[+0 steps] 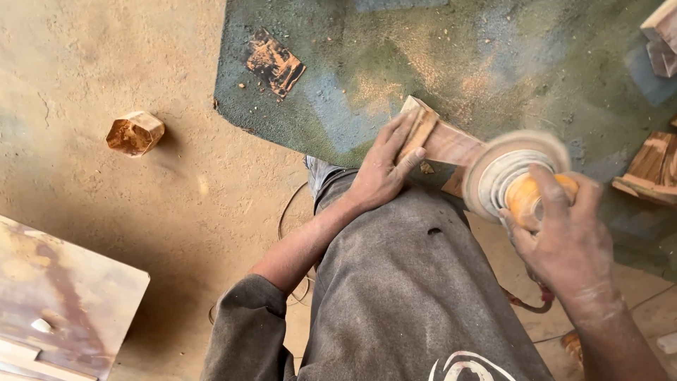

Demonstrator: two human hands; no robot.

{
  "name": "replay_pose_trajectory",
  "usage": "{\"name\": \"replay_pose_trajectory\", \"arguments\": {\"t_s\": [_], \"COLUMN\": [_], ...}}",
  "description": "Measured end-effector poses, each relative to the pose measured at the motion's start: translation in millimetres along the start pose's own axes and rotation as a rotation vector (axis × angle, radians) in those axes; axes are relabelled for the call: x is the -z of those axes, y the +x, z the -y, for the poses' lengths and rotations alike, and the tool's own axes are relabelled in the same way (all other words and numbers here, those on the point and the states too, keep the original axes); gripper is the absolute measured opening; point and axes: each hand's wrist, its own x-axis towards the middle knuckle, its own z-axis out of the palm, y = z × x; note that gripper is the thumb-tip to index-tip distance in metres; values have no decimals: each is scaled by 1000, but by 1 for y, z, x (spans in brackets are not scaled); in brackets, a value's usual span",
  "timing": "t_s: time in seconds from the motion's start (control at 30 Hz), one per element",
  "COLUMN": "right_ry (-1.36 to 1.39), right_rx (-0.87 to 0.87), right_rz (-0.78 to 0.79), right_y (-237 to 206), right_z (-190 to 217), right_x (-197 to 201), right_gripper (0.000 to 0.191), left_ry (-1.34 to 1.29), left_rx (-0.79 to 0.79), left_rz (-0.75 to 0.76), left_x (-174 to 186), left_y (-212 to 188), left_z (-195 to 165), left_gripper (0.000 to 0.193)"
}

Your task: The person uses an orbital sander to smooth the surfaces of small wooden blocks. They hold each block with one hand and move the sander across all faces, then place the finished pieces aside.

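Dusty earthen floor (162, 204), green mat (338, 92) spread over it, sawdust everywhere. Wooden board (67, 296) at lower left. Person in grey trousers, looking down.

Wood block (441, 141) rests at mat's near edge, between both hands; long axis runs from upper left to lower right; reddish-brown, pale edge strip.

Left hand (384, 169) clamped on block's left end, nearer of the two. Right hand (564, 240) wrapped around orange sander (515, 180); blurred disc meets block's right end.

Small hexagonal wooden piece (134, 132) well apart at left.

spinning sander disc (509, 171) blurred, right forearm cut off
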Motion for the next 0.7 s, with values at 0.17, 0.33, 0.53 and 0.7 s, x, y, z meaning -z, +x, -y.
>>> {"name": "replay_pose_trajectory", "arguments": {"t_s": [0.17, 0.33, 0.53, 0.7], "right_ry": [-136, -218, -208, -190], "right_rx": [1, -66, -66, 62], "right_rz": [152, 268, 223, 232], "right_y": [9, 13, 19, 25], "right_z": [6, 1, 5, 25], "right_x": [5, 6, 9, 4], "right_gripper": [89, 92, 87, 79], "left_ry": [2, 63, 65, 79], "left_rx": [-22, -38, -39, -47], "left_rz": [-6, -2, 3, 13], "left_x": [0, -2, -6, -7], "left_y": [-2, -2, -3, -1], "left_z": [-2, -1, 3, 5], "left_gripper": [66, 64, 63, 65]}}
